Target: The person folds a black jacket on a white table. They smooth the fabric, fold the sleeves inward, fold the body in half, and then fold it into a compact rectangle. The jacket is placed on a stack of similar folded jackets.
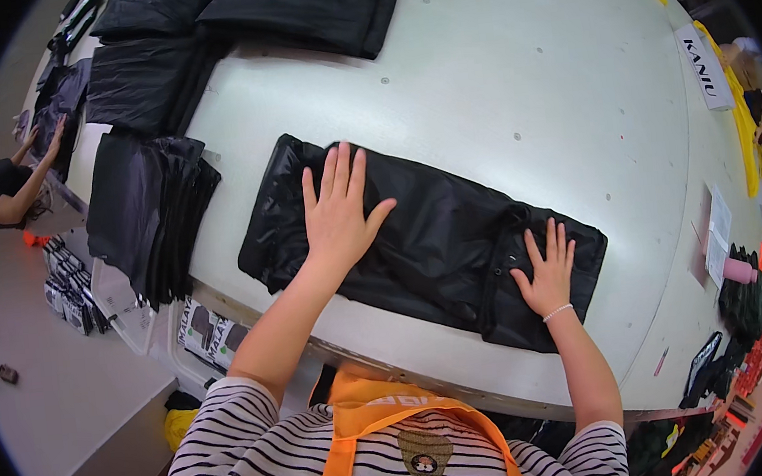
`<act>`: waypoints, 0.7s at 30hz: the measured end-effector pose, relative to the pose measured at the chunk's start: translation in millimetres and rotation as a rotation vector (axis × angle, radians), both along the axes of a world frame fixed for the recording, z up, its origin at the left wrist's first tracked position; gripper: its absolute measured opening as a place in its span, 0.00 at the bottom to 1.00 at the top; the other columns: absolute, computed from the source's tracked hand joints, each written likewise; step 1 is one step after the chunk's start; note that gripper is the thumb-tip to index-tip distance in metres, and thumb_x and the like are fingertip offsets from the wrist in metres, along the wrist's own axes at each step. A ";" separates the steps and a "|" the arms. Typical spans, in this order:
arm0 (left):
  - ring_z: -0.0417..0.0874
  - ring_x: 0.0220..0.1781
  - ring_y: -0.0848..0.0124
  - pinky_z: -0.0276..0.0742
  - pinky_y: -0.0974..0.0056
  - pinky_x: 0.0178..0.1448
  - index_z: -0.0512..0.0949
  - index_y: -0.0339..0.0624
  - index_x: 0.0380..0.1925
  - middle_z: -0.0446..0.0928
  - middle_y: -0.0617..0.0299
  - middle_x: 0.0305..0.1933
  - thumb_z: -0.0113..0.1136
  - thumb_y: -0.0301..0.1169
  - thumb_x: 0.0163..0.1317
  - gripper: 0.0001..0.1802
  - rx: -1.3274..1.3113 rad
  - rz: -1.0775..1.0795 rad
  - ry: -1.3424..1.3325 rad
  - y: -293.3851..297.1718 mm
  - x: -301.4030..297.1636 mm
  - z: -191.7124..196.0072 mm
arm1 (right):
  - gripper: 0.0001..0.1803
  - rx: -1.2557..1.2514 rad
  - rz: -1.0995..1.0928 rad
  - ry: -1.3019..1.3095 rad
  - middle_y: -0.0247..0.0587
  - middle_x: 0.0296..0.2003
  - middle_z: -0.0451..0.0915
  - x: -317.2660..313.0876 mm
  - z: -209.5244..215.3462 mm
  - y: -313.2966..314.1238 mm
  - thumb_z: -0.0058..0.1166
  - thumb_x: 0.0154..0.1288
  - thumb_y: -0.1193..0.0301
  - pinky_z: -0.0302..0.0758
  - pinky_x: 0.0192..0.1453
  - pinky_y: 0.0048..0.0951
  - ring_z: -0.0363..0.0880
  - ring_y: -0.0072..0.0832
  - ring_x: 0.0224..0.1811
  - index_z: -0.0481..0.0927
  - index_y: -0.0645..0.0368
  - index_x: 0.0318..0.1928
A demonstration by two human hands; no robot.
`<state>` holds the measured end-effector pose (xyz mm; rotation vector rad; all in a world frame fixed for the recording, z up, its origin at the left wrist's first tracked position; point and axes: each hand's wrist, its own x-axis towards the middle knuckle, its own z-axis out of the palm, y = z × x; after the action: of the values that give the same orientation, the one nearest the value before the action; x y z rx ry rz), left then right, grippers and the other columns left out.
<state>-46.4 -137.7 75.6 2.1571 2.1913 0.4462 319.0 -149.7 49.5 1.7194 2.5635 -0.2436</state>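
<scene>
A black folded garment point(426, 224) of smooth, slightly shiny fabric lies across the pale table in front of me, its long side running from left to lower right. My left hand point(339, 210) rests flat on its left part, fingers stretched out and thumb apart. On the right end lies my right hand point(547, 272), also flat with spread fingers, a thin light bracelet at the wrist. Beside that hand a raised edge with small dark snaps or buttons shows on the fabric. Neither hand grips anything.
Stacks of black folded pieces point(304, 7) lie at the far left, with a pile of black sheets or bags point(149, 205) nearer. A white box point(704, 67), yellow fabric point(742, 130), a pink spool point(738, 270) and a pen point(661, 361) are at the right. Another person point(9, 187) works at left.
</scene>
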 end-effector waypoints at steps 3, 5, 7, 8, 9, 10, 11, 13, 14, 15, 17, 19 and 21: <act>0.50 0.75 0.55 0.42 0.45 0.74 0.55 0.36 0.68 0.51 0.49 0.74 0.57 0.54 0.57 0.46 -0.129 -0.027 -0.020 -12.7 -31.7 -52.3 | 0.38 -0.017 0.006 -0.034 0.56 0.72 0.45 -4.4 -0.1 2.3 0.56 0.56 0.50 0.38 0.72 0.59 0.40 0.54 0.74 0.66 0.49 0.66; 0.51 0.75 0.56 0.42 0.45 0.74 0.55 0.33 0.67 0.50 0.46 0.73 0.58 0.54 0.56 0.48 -0.156 -0.011 -0.072 -14.0 -32.7 -61.9 | 0.37 -0.037 0.010 -0.057 0.58 0.71 0.46 -11.7 2.0 1.9 0.56 0.56 0.50 0.37 0.72 0.60 0.40 0.56 0.74 0.67 0.53 0.64; 0.52 0.74 0.55 0.42 0.44 0.73 0.58 0.35 0.66 0.52 0.46 0.73 0.60 0.54 0.54 0.47 -0.210 0.024 -0.135 -4.5 -30.9 -38.1 | 0.37 -0.049 -0.003 -0.063 0.60 0.71 0.46 -17.8 1.1 1.3 0.56 0.56 0.50 0.37 0.72 0.60 0.39 0.57 0.74 0.69 0.56 0.62; 0.52 0.74 0.53 0.42 0.43 0.73 0.60 0.38 0.65 0.52 0.48 0.73 0.61 0.54 0.53 0.46 -0.237 0.003 -0.281 2.3 -25.8 -17.3 | 0.36 -0.056 -0.014 -0.073 0.62 0.70 0.46 -20.6 2.5 0.2 0.56 0.55 0.50 0.37 0.72 0.61 0.39 0.59 0.73 0.69 0.58 0.61; 0.51 0.74 0.51 0.43 0.42 0.72 0.61 0.42 0.65 0.52 0.49 0.73 0.61 0.54 0.52 0.45 -0.246 -0.100 -0.368 3.5 -10.7 -6.3 | 0.36 -0.061 -0.025 -0.070 0.63 0.70 0.46 -23.9 1.7 -0.4 0.56 0.55 0.50 0.36 0.72 0.62 0.39 0.59 0.73 0.70 0.58 0.60; 0.50 0.74 0.50 0.43 0.41 0.72 0.62 0.45 0.65 0.52 0.50 0.73 0.62 0.55 0.51 0.44 -0.265 -0.200 -0.462 4.4 4.1 4.8 | 0.36 -0.071 -0.039 -0.079 0.63 0.70 0.46 -29.0 4.0 -1.0 0.56 0.55 0.51 0.36 0.72 0.62 0.39 0.59 0.73 0.70 0.58 0.61; 0.49 0.74 0.49 0.42 0.40 0.72 0.62 0.48 0.66 0.51 0.51 0.74 0.62 0.56 0.50 0.45 -0.255 -0.360 -0.509 -0.5 27.8 2.3 | 0.36 -0.082 -0.048 -0.089 0.63 0.70 0.46 -38.3 6.7 -0.2 0.56 0.55 0.51 0.36 0.72 0.62 0.38 0.59 0.73 0.70 0.58 0.61; 0.45 0.76 0.49 0.41 0.37 0.72 0.62 0.54 0.67 0.49 0.54 0.75 0.63 0.59 0.48 0.47 -0.245 -0.673 -0.631 -10.9 71.9 -15.6 | 0.37 -0.134 -0.057 -0.137 0.62 0.71 0.45 -54.9 12.7 1.6 0.56 0.56 0.50 0.36 0.71 0.62 0.38 0.59 0.74 0.68 0.56 0.62; 0.44 0.76 0.49 0.40 0.37 0.71 0.61 0.54 0.68 0.48 0.54 0.75 0.63 0.60 0.47 0.48 -0.281 -0.704 -0.566 -12.1 79.6 -25.9 | 0.37 -0.177 -0.066 -0.163 0.62 0.71 0.45 -63.7 15.4 3.5 0.56 0.56 0.50 0.36 0.71 0.63 0.38 0.58 0.74 0.68 0.56 0.62; 0.42 0.77 0.50 0.38 0.36 0.71 0.60 0.54 0.68 0.47 0.55 0.76 0.63 0.61 0.46 0.50 -0.318 -0.738 -0.499 -9.4 83.2 -33.5 | 0.36 -0.223 -0.079 -0.187 0.62 0.70 0.45 -74.0 22.4 6.0 0.56 0.57 0.50 0.36 0.71 0.63 0.38 0.58 0.74 0.68 0.55 0.63; 0.41 0.77 0.51 0.37 0.34 0.71 0.59 0.54 0.69 0.45 0.57 0.76 0.64 0.61 0.45 0.52 -0.387 -0.755 -0.446 -3.5 81.2 -44.5 | 0.35 -0.388 0.012 -0.336 0.62 0.69 0.51 -92.4 58.5 35.8 0.53 0.59 0.49 0.38 0.70 0.63 0.43 0.59 0.72 0.69 0.54 0.63; 0.40 0.77 0.51 0.36 0.34 0.71 0.59 0.56 0.69 0.44 0.57 0.76 0.64 0.61 0.44 0.52 -0.442 -0.738 -0.386 -2.1 81.3 -43.1 | 0.22 -0.578 -0.044 -0.341 0.56 0.29 0.81 -140.3 94.3 114.6 0.53 0.60 0.52 0.75 0.44 0.45 0.80 0.48 0.39 0.82 0.60 0.32; 0.40 0.77 0.52 0.36 0.34 0.70 0.58 0.57 0.69 0.43 0.58 0.77 0.65 0.61 0.44 0.52 -0.453 -0.739 -0.406 -2.0 81.6 -42.2 | 0.21 -0.293 -0.059 0.024 0.55 0.27 0.79 -175.8 85.7 180.0 0.50 0.63 0.55 0.74 0.40 0.43 0.78 0.49 0.34 0.80 0.62 0.30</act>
<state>35.2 -139.7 33.4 2.1576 1.0518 0.2661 143.2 30.3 135.3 1.6908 2.3500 -0.6113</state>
